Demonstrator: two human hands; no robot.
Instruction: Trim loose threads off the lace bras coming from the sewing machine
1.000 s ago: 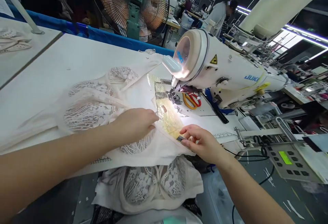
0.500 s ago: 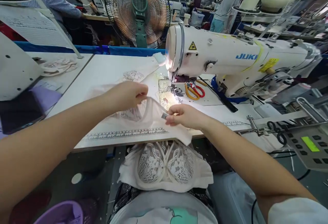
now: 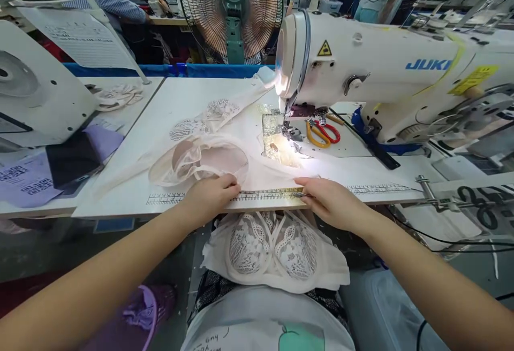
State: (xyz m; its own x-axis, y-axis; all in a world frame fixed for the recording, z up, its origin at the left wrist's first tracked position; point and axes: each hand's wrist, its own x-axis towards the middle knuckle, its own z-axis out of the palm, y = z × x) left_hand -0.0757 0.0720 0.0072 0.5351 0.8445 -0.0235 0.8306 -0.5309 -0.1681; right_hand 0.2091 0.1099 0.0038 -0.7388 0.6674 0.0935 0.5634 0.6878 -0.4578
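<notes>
A pale lace bra [image 3: 201, 158] lies on the white sewing table [image 3: 132, 126], cups up, in front of the sewing machine [image 3: 373, 73]. My left hand [image 3: 211, 195] is closed, pinching the bra's lower edge against the printed ruler [image 3: 265, 196] at the table's front edge. My right hand [image 3: 329, 201] presses the same stretched band flat on the ruler, fingers closed on a small metal clip or tool at the band's end. A second white lace bra [image 3: 269, 249] rests in my lap.
Orange-and-red scissors [image 3: 323, 132] lie beside the needle plate [image 3: 281, 139]. A standing fan [image 3: 233, 14] is behind the table. At the left are another machine [image 3: 36, 94], a dark phone [image 3: 72, 161] and purple papers [image 3: 24, 180]. A purple basket [image 3: 136, 313] sits below.
Both hands have come down from holding the band in the air and now lay it flat along the ruler at the table's front edge. The view shifted lower.
</notes>
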